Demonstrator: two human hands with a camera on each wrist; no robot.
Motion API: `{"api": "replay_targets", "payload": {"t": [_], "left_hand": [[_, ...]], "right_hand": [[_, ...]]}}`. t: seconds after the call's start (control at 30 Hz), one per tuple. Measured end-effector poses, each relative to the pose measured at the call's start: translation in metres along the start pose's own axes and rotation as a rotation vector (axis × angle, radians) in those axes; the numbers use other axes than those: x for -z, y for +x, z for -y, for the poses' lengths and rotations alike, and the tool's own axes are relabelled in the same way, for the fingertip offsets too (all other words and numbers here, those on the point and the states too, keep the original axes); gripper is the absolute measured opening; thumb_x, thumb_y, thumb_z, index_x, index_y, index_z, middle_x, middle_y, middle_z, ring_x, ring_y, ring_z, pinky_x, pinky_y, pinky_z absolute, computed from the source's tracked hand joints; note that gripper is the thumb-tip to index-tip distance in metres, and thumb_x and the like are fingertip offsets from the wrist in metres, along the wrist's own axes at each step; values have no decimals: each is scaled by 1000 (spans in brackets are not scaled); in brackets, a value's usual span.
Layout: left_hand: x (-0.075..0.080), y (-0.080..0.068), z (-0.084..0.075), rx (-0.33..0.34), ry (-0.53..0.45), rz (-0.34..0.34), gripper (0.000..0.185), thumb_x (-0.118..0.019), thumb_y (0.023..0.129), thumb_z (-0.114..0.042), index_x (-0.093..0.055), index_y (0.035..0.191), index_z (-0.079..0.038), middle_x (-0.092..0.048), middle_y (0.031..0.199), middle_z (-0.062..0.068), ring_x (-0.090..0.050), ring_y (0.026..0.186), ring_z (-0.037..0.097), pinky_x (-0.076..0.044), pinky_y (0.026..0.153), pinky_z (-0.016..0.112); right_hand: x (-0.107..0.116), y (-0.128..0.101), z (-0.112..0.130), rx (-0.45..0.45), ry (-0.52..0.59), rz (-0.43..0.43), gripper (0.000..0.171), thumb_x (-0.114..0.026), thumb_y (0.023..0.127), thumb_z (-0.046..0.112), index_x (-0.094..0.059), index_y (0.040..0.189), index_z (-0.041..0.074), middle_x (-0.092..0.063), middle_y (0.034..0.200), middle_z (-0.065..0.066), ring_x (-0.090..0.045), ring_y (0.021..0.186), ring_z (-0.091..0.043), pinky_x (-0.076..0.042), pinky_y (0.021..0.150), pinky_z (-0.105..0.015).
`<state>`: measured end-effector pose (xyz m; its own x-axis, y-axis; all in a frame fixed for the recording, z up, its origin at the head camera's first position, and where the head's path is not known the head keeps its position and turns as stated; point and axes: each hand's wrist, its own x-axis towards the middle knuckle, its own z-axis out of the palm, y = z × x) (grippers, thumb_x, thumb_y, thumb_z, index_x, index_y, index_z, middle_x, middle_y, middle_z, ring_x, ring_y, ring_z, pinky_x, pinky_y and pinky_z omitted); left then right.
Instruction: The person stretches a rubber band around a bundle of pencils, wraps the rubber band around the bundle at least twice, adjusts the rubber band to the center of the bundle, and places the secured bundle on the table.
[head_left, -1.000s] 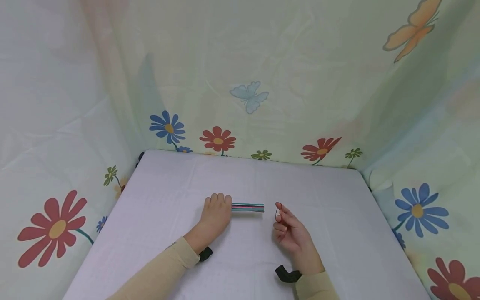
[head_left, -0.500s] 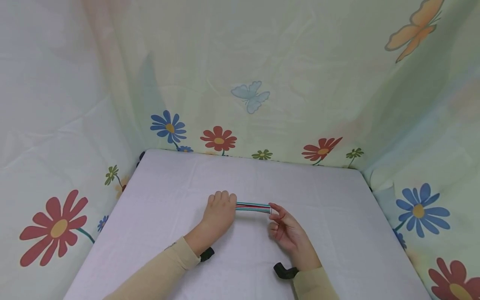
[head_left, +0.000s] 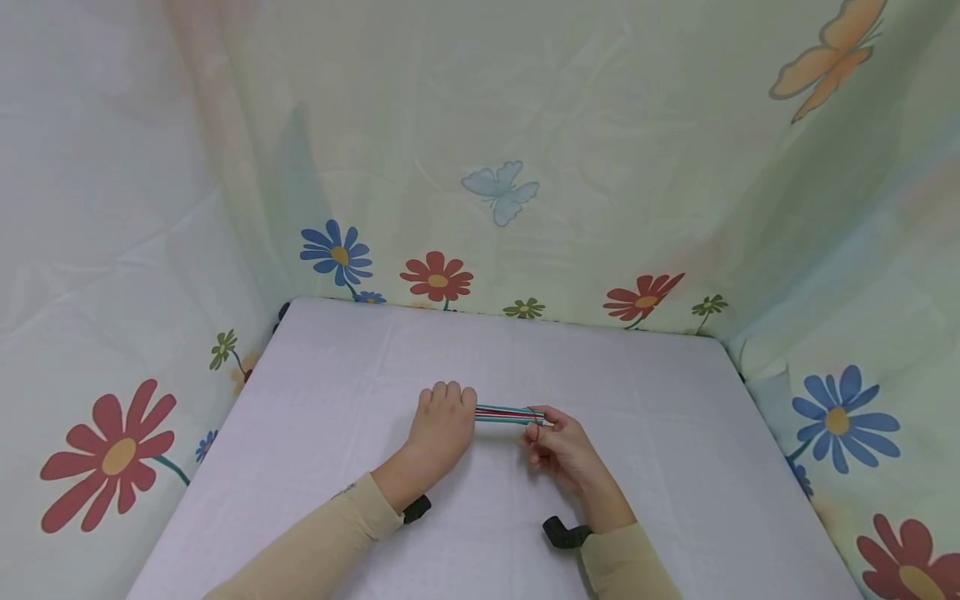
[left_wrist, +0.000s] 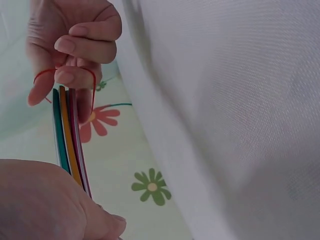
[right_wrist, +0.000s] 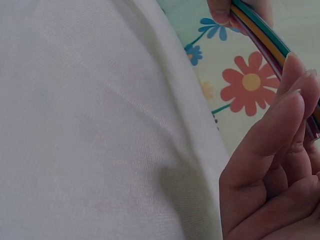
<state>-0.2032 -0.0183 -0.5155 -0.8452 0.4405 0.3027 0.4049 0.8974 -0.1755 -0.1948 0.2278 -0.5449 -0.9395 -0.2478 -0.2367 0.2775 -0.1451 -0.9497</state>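
Note:
Several thin, flat coloured sticks, teal, orange, purple and red with pale edges, form a bundle (head_left: 501, 414) held sideways over the table. My left hand (head_left: 441, 425) grips its left part, fingers curled round it. At the bundle's free right end is my right hand (head_left: 573, 454), which holds a thin red rubber band (left_wrist: 94, 82) stretched across its thumb and fingers. In the left wrist view the stick ends (left_wrist: 64, 92) sit between that thumb and the fingers, within the span of the band. The band is hidden in the right wrist view.
A table with a white cloth (head_left: 495, 517) lies under both hands. Behind and at the sides hangs a pale curtain (head_left: 570, 108) printed with flowers and butterflies. A black curved piece (head_left: 564, 533) sits at the right wrist.
My right hand has moved left to the bundle's end, bringing the rubber band over it, where it was apart before. My left hand has shifted slightly right with the sticks.

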Motion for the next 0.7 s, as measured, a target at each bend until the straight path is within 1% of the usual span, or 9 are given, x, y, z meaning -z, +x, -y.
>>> {"api": "replay_targets", "payload": {"t": [0.1,0.17,0.23,0.33,0.4,0.5,0.53,0.6,0.7], "left_hand": [[1,1,1,13,-3,-1,25,-64,107,-22,-46,91,-13,-48,85,2,-40,78,18,-21,69,30],[1,2,3,29,-17,-8,25,-65,106,-21,-47,91,-12,-48,84,3,-41,78,18,-21,69,30],[2,3,4,45,-19,-15,24,-65,105,-20,-47,91,-12,-49,83,3,-41,77,19,-21,69,30],[2,6,6,68,-18,-19,23,-65,105,-19,-48,91,-11,-50,82,4,-42,76,19,-24,68,30],[2,7,7,82,-18,-11,22,-65,105,-18,-50,91,-10,-51,82,4,-43,76,19,-27,68,31],[1,9,8,100,-29,17,22,-65,105,-18,-50,92,-9,-52,83,5,-45,77,20,-31,69,32],[1,9,8,105,-32,26,22,-66,105,-18,-50,93,-9,-52,84,6,-45,77,20,-31,70,33],[-1,10,9,115,-35,44,22,-66,104,-18,-50,93,-8,-52,84,6,-46,78,20,-32,70,33],[-3,11,9,128,-39,67,22,-66,105,-19,-50,94,-8,-52,85,6,-46,79,20,-35,70,34]], "right_hand": [[-1,2,-2,-5,-15,-14,13,-60,108,3,-65,119,7,-76,74,3,-59,52,-6,-52,53,-21],[-2,2,-5,-12,-29,-44,12,-62,107,6,-67,117,1,-76,74,3,-59,52,-5,-52,53,-21],[-5,3,-7,-17,-58,-86,18,-65,107,9,-69,118,-4,-76,74,3,-57,51,-6,-50,52,-21],[-11,2,-11,-17,-104,-133,27,-66,107,12,-68,119,-11,-77,75,1,-54,49,-7,-47,51,-21],[-17,1,-15,3,-122,-129,31,-65,107,12,-65,122,-15,-78,76,1,-52,48,-7,-46,50,-21],[-23,-2,-21,76,-103,-72,34,-62,109,10,-61,127,-18,-77,77,2,-51,48,-6,-46,50,-20],[-24,-3,-24,106,-84,-45,34,-61,109,9,-61,130,-18,-78,78,2,-51,48,-5,-46,50,-19],[-27,-5,-29,166,-31,12,32,-59,110,8,-65,134,-12,-79,80,3,-52,49,-4,-47,50,-18],[-31,-8,-36,260,82,77,33,-54,112,6,-70,140,6,-82,86,4,-53,50,-2,-47,50,-16]]}}
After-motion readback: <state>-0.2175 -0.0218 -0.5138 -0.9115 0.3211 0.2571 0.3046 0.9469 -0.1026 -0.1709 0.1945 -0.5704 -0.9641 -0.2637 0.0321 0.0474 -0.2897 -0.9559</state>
